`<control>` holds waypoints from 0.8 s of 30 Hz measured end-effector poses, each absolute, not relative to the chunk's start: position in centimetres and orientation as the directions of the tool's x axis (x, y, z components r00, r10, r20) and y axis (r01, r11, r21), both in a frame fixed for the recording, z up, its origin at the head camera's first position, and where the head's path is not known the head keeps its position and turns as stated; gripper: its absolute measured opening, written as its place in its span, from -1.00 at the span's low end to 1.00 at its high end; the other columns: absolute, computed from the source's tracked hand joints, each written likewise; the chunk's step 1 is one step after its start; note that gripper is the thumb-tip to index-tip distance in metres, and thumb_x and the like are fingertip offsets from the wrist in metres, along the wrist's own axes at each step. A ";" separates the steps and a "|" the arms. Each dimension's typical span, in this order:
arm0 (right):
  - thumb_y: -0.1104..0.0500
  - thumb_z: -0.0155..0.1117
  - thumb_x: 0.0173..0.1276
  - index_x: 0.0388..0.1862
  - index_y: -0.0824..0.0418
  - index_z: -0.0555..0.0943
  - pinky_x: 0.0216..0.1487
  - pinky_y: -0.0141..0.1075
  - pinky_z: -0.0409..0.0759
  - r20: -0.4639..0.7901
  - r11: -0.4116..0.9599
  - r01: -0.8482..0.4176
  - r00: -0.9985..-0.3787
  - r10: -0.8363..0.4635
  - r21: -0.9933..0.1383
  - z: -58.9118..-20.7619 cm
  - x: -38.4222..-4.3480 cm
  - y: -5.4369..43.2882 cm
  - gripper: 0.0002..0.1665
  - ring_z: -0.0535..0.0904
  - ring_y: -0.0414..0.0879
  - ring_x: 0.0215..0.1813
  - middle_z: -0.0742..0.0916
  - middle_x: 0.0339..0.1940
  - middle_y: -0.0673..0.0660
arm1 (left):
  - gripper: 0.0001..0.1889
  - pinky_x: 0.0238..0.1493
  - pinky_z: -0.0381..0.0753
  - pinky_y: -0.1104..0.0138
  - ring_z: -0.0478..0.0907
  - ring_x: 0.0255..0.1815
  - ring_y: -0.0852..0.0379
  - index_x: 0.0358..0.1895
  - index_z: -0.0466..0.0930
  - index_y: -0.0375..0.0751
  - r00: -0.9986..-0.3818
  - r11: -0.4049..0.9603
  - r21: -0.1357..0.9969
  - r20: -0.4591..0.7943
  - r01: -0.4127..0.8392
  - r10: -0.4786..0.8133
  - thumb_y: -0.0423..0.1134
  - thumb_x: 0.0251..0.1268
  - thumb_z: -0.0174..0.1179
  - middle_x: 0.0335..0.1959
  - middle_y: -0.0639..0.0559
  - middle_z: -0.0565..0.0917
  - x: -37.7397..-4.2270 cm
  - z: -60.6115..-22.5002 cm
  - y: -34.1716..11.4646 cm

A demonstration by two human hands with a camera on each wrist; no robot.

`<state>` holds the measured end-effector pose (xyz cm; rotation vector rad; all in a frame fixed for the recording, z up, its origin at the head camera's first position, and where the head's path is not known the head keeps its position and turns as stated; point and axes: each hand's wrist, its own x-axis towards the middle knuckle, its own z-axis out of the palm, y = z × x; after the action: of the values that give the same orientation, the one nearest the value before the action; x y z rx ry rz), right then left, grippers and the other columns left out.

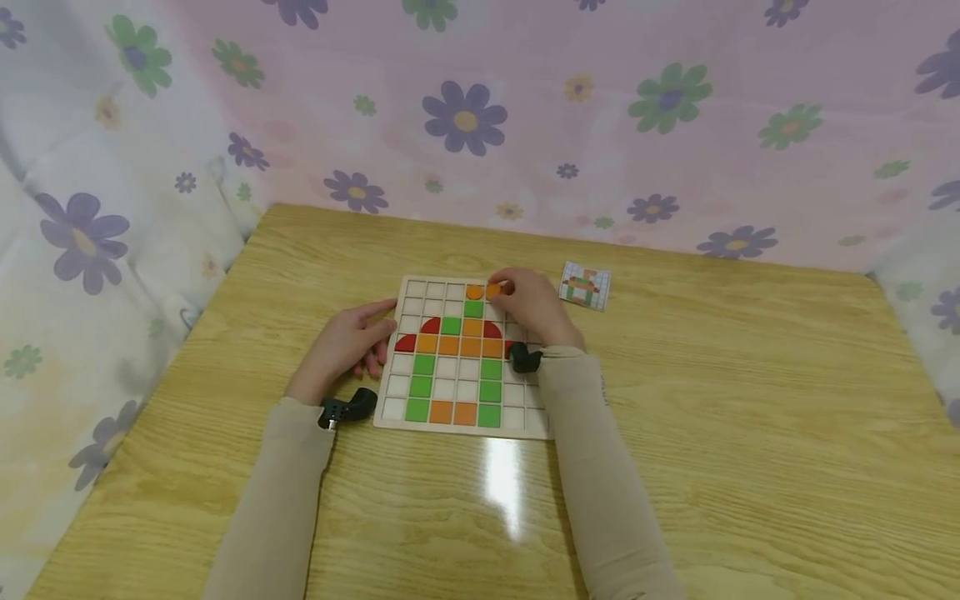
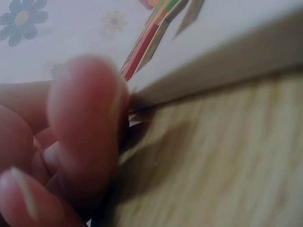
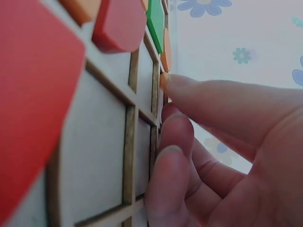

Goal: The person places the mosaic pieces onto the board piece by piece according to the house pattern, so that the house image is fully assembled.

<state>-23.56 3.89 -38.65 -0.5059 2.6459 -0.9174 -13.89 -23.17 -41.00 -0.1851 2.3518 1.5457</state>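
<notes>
A square wooden grid board (image 1: 390, 423) lies on the table, partly filled with flat green, orange and red pieces. At its top row, my right hand (image 1: 536, 307) pinches an orange rounded tile (image 1: 492, 291) between thumb and fingers, right at a cell. A similar orange tile (image 1: 474, 292) sits in the neighbouring cell, above a green tile (image 1: 473, 309). In the right wrist view, the thumb covers most of the pinched tile (image 3: 164, 81). My left hand (image 1: 348, 340) rests on the table with its fingertips touching the board's left edge; a fingertip (image 2: 87, 99) meets that side.
A small printed card (image 1: 585, 287) with a coloured grid picture lies right of the board, just beyond my right hand. The wooden table (image 1: 750, 400) extends to the right. Flowered cloth (image 1: 517, 117) hangs behind the table and along its left side.
</notes>
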 end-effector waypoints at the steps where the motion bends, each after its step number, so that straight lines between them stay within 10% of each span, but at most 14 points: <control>1: 0.14 0.13 0.27 0.05 0.03 0.53 -0.13 -0.20 0.42 -0.158 0.737 -0.229 -0.896 -0.415 -0.635 -38.7 -23.5 3.8 -0.65 0.46 -0.07 -0.18 0.60 -0.14 0.05 | -0.50 -0.78 0.41 0.24 0.51 -0.71 -0.11 0.28 0.22 0.27 -0.940 0.403 0.871 -0.335 -0.281 0.069 0.08 0.25 0.02 -0.62 -0.22 0.53 -13.8 -41.0 -23.2; 24: 0.16 0.14 0.25 0.06 0.06 0.51 -0.19 -0.20 0.41 -0.155 0.740 -0.222 -0.901 -0.404 -0.634 -38.7 -23.2 3.7 -0.64 0.43 -0.05 -0.25 0.58 -0.22 0.06 | -0.50 -0.78 0.41 0.25 0.50 -0.72 -0.10 0.28 0.23 0.27 -0.939 0.401 0.871 -0.337 -0.283 0.069 0.07 0.25 0.02 -0.62 -0.21 0.53 -13.9 -41.1 -23.1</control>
<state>-23.23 3.70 -38.66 -0.4901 2.6589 -0.9167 -13.89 -23.14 -41.09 -0.1862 2.3431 1.5502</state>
